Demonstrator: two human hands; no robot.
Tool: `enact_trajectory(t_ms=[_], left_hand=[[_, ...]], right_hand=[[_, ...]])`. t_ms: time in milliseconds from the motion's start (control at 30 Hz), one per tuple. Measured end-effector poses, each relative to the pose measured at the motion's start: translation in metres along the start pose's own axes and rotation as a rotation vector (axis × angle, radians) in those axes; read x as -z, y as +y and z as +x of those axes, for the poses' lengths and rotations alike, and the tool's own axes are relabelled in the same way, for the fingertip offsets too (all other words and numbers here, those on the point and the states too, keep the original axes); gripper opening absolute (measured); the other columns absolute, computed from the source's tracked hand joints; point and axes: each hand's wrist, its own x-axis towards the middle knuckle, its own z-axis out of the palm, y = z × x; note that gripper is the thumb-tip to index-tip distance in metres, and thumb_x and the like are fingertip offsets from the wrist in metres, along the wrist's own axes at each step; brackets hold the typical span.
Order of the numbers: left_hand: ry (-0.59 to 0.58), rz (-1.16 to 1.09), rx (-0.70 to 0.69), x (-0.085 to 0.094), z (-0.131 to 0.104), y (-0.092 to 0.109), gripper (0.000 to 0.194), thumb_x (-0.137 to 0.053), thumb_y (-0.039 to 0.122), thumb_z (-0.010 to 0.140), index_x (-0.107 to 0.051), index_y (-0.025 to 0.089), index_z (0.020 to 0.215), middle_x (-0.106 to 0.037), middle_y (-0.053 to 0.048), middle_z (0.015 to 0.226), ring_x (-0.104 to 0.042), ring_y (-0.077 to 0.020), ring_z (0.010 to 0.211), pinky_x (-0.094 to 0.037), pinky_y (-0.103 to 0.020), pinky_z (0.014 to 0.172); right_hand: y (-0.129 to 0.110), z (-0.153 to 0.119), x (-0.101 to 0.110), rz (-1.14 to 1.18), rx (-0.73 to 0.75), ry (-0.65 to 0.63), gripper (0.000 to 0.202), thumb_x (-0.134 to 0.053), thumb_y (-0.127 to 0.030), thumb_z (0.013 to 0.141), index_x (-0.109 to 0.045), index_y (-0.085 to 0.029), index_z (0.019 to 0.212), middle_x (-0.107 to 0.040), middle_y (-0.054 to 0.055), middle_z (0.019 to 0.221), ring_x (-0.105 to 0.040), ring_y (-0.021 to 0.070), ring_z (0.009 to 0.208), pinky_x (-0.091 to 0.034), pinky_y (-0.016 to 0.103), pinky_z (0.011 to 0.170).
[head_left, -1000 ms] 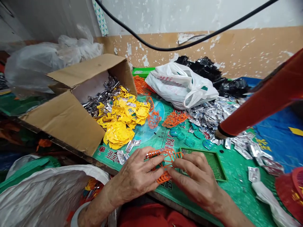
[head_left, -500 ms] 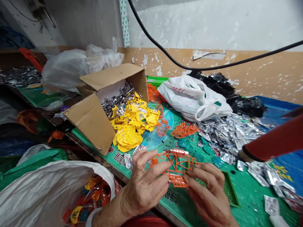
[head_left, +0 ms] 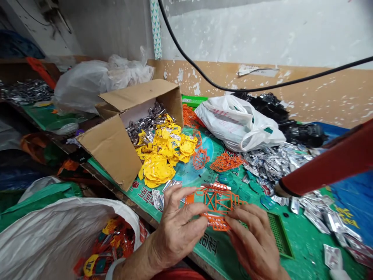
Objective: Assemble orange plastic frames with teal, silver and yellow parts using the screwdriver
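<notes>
While the left hand [head_left: 176, 229] and right hand [head_left: 256, 235] pinch the ends of the orange frame [head_left: 218, 211] over the desk [head_left: 303, 233], fingers parted, it shows more fully than a second ago. Yellow parts [head_left: 159, 169] lie beyond, the right hand partly hides a tray [head_left: 287, 237], a red pole [head_left: 329, 161] crosses silver parts [head_left: 265, 163], and Chinese characters [head_left: 208, 243] mark the desk.

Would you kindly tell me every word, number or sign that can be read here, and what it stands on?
"料": black, on the green sheet; its other characters are skewed or partly covered, so not surely legible.
White bag: red lettering, too blurred and creased to read.
Blue sheet: yellow characters, too blurred.
Silver pieces: any print is too small.
</notes>
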Motion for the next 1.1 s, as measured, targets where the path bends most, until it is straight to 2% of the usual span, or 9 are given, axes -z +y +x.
enact_trajectory(t_ms=[300,467,567,667,733,867,1100], left_hand=[[0.032,0.152,0.049,0.001,-0.006,0.008,0.021,-0.064,0.004,0.078,-0.066,0.024,0.084,-0.07,-0.001,0.101,-0.044,-0.027,0.12,-0.033,-0.051,0.106],[0.057,0.221,0.095,-0.001,-0.008,0.014,0.021,-0.069,0.004,0.076,-0.067,0.024,0.084,-0.065,-0.002,0.093,-0.044,-0.0246,0.107,-0.031,-0.048,0.105],[0.073,0.265,0.111,-0.004,-0.008,0.014,0.021,-0.068,0.005,0.078,-0.067,0.024,0.087,-0.064,-0.002,0.087,-0.046,-0.0223,0.096,-0.038,-0.042,0.094],[0.034,0.156,0.085,-0.008,-0.007,0.011,0.019,-0.06,0.003,0.083,-0.065,0.019,0.091,-0.063,-0.002,0.081,-0.052,-0.0166,0.079,-0.048,-0.03,0.075],[-0.006,0.041,0.08,-0.009,-0.007,0.01,0.018,-0.054,0.002,0.086,-0.062,0.017,0.091,-0.064,-0.003,0.082,-0.057,-0.0142,0.075,-0.051,-0.025,0.068],[-0.014,-0.062,0.113,-0.01,-0.006,0.009,0.02,-0.049,0.001,0.089,-0.061,0.016,0.094,-0.068,-0.008,0.094,-0.066,-0.0147,0.084,-0.057,-0.025,0.074],[-0.019,-0.141,0.097,-0.011,-0.009,0.006,0.019,-0.051,0.001,0.088,-0.06,0.016,0.095,-0.072,-0.009,0.092,-0.07,-0.0153,0.084,-0.059,-0.024,0.075]], right_hand=[[-0.005,0.001,0.0,-0.018,-0.01,-0.025,0.014,-0.056,-0.001,0.084,-0.064,-0.009,0.093,-0.066,0.012,0.09,-0.056,0.0247,0.09,-0.046,0.044,0.079],[-0.01,-0.001,-0.001,-0.068,-0.005,-0.03,0.013,-0.057,-0.002,0.084,-0.065,-0.007,0.093,-0.069,0.015,0.089,-0.056,0.0274,0.09,-0.044,0.045,0.075],[-0.012,0.0,-0.001,-0.092,-0.017,-0.03,0.012,-0.059,-0.003,0.083,-0.065,-0.007,0.093,-0.071,0.015,0.087,-0.057,0.0276,0.088,-0.042,0.042,0.073],[-0.012,0.0,-0.002,-0.113,-0.017,-0.027,0.01,-0.058,-0.004,0.084,-0.065,-0.007,0.091,-0.071,0.015,0.085,-0.058,0.0273,0.087,-0.041,0.041,0.071],[-0.012,0.0,-0.002,-0.126,-0.011,-0.026,0.009,-0.058,-0.005,0.085,-0.064,-0.008,0.09,-0.071,0.014,0.084,-0.058,0.0274,0.087,-0.041,0.04,0.071],[-0.011,0.001,-0.003,-0.129,-0.008,-0.031,0.008,-0.058,-0.007,0.086,-0.064,-0.009,0.09,-0.072,0.013,0.084,-0.058,0.027,0.088,-0.042,0.04,0.072],[-0.009,0.003,-0.003,-0.078,-0.019,-0.033,0.009,-0.056,-0.007,0.086,-0.064,-0.012,0.089,-0.071,0.011,0.083,-0.058,0.0254,0.088,-0.041,0.042,0.076]])
